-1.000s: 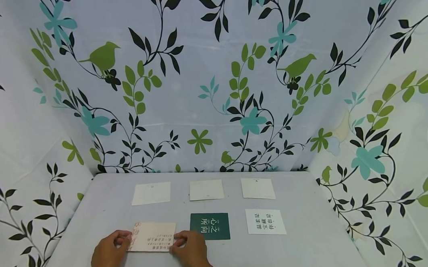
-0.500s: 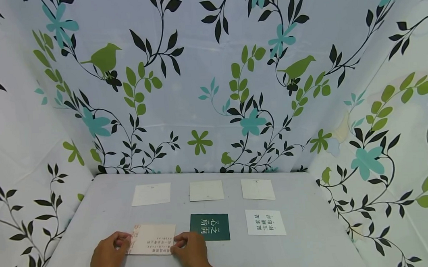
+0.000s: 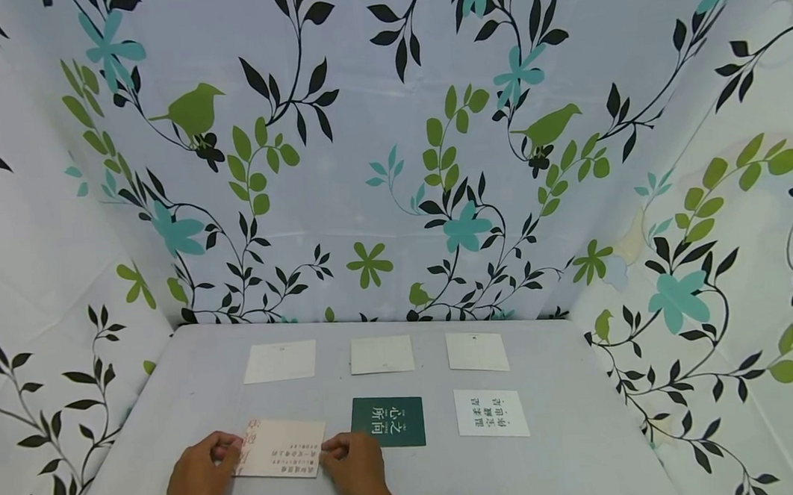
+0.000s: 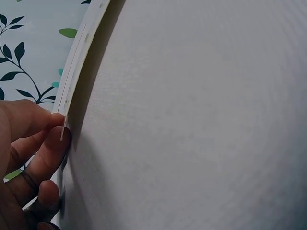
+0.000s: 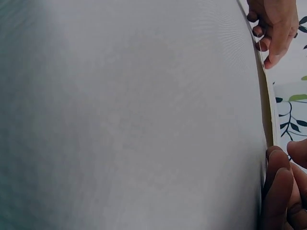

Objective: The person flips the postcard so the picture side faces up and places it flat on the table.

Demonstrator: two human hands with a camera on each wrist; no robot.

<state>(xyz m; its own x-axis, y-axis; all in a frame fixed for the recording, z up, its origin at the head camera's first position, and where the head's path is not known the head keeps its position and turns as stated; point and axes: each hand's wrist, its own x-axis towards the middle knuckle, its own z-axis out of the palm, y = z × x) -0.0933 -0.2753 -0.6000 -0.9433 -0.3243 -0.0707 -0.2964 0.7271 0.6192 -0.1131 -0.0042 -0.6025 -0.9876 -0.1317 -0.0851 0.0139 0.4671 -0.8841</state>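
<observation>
A pale pink card [image 3: 279, 449] with reddish print along its left end and small lines of text lies low over the table at the front left. My left hand [image 3: 202, 478] pinches its left edge, and in the left wrist view the thumb and a finger [image 4: 55, 143] close on the card's end. The right hand [image 3: 356, 470] pinches the opposite edge, its fingertips partly hiding that corner. Seen from the right wrist, the card [image 5: 266, 105] shows edge-on as a thin strip between both hands. Just behind the right hand lies a dark green card [image 3: 399, 423] with white characters.
Right of the green card is a white card [image 3: 491, 413] with dark characters. Three plain whitish cards form a back row: left [image 3: 280, 361], middle [image 3: 382, 354] and right [image 3: 477, 352]. Cloth [image 3: 365, 167] with leaves and birds hangs behind the grey-white table [image 3: 555, 448].
The pink card has slid slightly toward the person, held at both ends. Both hands keep nearly the same pose, and the other cards stay in place.
</observation>
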